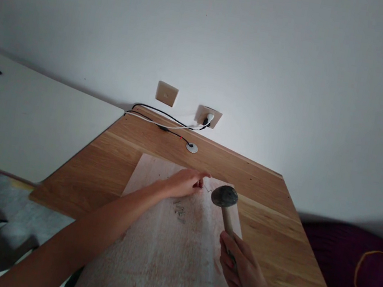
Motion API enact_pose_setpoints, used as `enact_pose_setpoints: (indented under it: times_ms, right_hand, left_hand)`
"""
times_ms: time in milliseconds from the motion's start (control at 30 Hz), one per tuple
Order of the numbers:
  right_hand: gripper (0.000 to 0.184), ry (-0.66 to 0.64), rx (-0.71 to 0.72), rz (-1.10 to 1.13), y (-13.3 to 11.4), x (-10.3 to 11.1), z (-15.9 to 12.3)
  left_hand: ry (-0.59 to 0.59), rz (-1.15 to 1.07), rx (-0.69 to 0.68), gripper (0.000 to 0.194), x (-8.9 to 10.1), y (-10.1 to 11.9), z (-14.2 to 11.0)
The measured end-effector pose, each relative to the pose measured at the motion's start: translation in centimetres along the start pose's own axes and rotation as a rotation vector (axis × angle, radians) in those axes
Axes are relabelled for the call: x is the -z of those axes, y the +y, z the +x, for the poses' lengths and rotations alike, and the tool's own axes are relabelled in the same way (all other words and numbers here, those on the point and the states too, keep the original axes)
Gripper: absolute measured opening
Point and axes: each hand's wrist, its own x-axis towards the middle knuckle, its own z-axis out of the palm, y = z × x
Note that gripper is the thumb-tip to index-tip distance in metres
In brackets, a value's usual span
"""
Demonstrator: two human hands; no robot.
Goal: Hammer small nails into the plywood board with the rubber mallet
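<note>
My right hand (239, 264) is wrapped round the pale handle of a mallet (224, 196). Its dark rounded head is raised over the far right part of a pale wooden board (158, 255). Near the board's far edge, my left hand (186, 183) has its thumb and fingers pinched together, with what looks like a small nail at the fingertips. The mallet head is just right of this hand, apart from it. A small pile of thin nails (179, 210) lies on the board below my left wrist. A thin zigzag line shows on the board between hand and mallet.
The board lies on a wooden tabletop (271, 240) against a white wall. Black and white cables run along its back to a wall socket (208, 117) and a round cable grommet (191, 148). A white table (33, 122) adjoins at left; purple fabric (332, 265) is at right.
</note>
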Motion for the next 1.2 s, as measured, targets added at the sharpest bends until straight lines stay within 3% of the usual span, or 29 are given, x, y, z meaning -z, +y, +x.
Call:
enact_pose_setpoints:
  times_ms: [333,533,967,1200]
  right_hand:
    - [0.076,-0.034,0.086,-0.040,-1.5,0.2,2.0]
    - [0.072,-0.080,0.075,0.014,-2.4,-1.3,3.0]
    - [0.060,-0.134,0.042,0.036,-1.0,-1.6,4.4]
    - [0.069,-0.127,0.071,0.010,-1.2,-1.9,4.0]
  left_hand:
    - [-0.013,-0.012,-0.016,0.056,0.1,0.0,0.1]
    - [-0.027,-0.037,-0.023,0.058,0.5,0.3,-0.1]
    - [0.005,-0.016,-0.017,0.058,0.4,0.4,0.0]
    - [0.029,-0.084,-0.003,0.053,0.5,0.4,-0.1]
